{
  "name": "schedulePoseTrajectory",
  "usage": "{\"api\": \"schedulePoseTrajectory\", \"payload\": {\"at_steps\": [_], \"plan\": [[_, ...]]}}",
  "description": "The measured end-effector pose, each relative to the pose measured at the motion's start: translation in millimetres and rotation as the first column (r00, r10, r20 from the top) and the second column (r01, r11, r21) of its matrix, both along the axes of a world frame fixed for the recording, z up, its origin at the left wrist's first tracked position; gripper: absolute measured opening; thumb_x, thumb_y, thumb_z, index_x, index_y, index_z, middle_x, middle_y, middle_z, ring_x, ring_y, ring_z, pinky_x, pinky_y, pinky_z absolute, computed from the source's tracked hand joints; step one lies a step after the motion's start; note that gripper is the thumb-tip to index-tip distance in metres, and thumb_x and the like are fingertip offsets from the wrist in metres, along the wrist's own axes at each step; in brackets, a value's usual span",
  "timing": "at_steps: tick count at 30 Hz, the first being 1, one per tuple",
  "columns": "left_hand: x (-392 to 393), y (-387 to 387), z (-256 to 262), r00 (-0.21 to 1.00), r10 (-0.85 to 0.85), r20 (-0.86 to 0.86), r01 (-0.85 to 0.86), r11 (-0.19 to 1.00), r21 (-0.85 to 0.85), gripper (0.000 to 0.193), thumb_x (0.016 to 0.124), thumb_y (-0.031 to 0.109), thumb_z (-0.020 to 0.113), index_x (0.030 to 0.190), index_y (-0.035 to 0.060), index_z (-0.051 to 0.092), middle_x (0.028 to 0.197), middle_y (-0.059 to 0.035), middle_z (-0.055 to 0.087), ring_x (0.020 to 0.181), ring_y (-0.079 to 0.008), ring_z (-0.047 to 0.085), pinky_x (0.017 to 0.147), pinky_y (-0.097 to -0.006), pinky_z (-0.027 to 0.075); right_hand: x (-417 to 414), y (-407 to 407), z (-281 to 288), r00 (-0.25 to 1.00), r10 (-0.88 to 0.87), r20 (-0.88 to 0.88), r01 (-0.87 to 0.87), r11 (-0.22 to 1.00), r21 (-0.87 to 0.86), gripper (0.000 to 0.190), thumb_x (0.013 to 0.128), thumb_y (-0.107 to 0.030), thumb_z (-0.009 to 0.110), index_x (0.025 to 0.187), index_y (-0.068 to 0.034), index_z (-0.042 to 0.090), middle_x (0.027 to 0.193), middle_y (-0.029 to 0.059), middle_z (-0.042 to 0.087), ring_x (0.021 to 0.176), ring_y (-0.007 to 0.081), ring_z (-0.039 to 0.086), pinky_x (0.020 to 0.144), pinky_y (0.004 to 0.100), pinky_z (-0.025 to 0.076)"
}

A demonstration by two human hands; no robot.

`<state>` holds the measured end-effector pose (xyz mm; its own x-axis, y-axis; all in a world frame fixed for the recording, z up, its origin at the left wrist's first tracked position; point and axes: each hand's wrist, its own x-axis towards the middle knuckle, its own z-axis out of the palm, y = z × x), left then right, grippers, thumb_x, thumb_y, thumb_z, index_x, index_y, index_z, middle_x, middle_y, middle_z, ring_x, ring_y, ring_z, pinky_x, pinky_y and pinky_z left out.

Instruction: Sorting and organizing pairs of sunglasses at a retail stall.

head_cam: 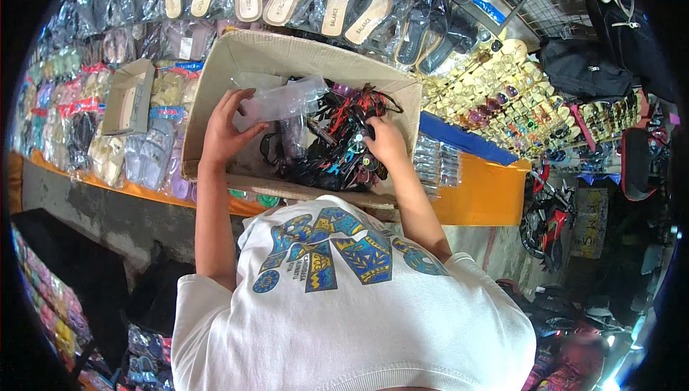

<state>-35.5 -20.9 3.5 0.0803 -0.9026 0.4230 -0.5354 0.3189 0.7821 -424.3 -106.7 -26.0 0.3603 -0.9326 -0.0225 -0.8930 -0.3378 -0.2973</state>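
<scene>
A large open cardboard box stands before me. Its right side holds a tangled heap of what look like sunglasses, in black, red and blue. My left hand is over the box's left part, thumb and fingers spread around the near end of a translucent plastic sleeve or case. Whether they grip it is unclear. That plastic piece lies tilted, its far end over the heap. My right hand reaches into the heap, its fingers closed around a dark item, partly hidden.
Bagged sandals line the display behind the box, and more bagged footwear lies at left beside a small cardboard box. Sunglasses racks rise at right. An orange-covered table edge and a red motorcycle are further right.
</scene>
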Motion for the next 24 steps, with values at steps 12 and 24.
{"api": "schedulePoseTrajectory", "payload": {"at_steps": [12, 24], "plan": [[4, -6, -2, 0.999, 0.052, 0.013, -0.052, 0.998, -0.042, 0.066, 0.069, 0.007, 0.089, 0.129, 0.0026, 0.064, 0.119, -0.0124, 0.067, 0.094, -0.0272, 0.063, 0.083, -0.0360, 0.053, -5, 21, 20, 0.978, -0.115, -0.171, 0.142, 0.978, 0.151, 0.043, 0.075, -0.027, 0.083, 0.107, -0.001, 0.068, 0.107, 0.0245, 0.070, 0.101, 0.0431, 0.068, 0.091, 0.0485, 0.054], [0, -8, 0, 1.000, -0.019, 0.017, 0.019, 1.000, 0.016, 0.067, 0.068, 0.008, 0.090, 0.129, 0.0017, 0.064, 0.119, -0.0123, 0.066, 0.095, -0.0261, 0.062, 0.086, -0.0350, 0.052, 36, -42, 19, 0.955, -0.272, -0.119, 0.281, 0.958, 0.063, 0.031, 0.090, -0.036, 0.071, 0.099, -0.006, 0.073, 0.103, 0.0182, 0.074, 0.097, 0.0382, 0.071, 0.083, 0.0499, 0.057]]}}
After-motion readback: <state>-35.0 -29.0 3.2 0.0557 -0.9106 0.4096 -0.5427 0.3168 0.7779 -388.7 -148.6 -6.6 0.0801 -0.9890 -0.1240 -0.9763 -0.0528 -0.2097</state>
